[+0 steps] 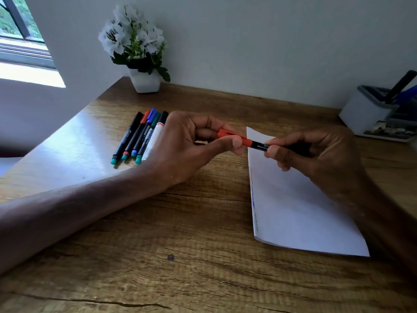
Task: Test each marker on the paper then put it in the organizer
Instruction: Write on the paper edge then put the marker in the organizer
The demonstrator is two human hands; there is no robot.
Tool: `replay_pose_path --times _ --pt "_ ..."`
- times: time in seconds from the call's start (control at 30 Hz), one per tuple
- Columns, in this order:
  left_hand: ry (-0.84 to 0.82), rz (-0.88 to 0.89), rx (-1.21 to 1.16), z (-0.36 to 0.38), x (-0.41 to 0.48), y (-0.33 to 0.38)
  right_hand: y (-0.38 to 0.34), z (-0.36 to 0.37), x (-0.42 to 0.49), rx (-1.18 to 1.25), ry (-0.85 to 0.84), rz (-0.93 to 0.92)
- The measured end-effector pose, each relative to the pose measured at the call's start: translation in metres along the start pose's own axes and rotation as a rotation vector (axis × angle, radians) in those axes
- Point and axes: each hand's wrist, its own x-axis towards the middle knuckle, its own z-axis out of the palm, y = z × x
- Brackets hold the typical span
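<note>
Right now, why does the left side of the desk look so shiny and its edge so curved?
Head view: daylight from the window glares off the table there; the wide-angle lens bows its left edge; the organizer at the far right looks smeared; the paper shows only a soft shadow under the right hand holding the red marker.

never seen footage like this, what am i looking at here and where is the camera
No machine here: a person works with bare hands, filmed by one camera worn on their head, looking down at a wooden desk. The left hand pinches the cap of a red-capped marker while the right hand grips its black barrel, above a sheet of paper with faint blue marks along its left edge. Five more markers lie in a row to the left. A white organizer at far right holds two pens; a flower pot stands by the wall.
</note>
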Motion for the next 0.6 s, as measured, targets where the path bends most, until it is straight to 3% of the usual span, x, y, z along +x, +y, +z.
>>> replay_pose_path --times 0.17,0.3,0.43,0.6 --pt "0.041 0.021 0.059 0.000 0.006 0.003 0.000 -0.001 0.004 -0.024 0.047 0.012" --pt "0.141 0.016 0.043 0.012 0.015 0.003 -0.014 -0.005 0.013 -0.309 0.057 -0.136" --pt "0.074 0.009 0.019 0.026 0.014 0.008 -0.011 -0.004 0.015 -0.481 0.036 -0.266" --pt "0.079 0.075 0.069 0.040 0.020 0.015 0.000 -0.030 0.018 -0.569 0.141 -0.185"
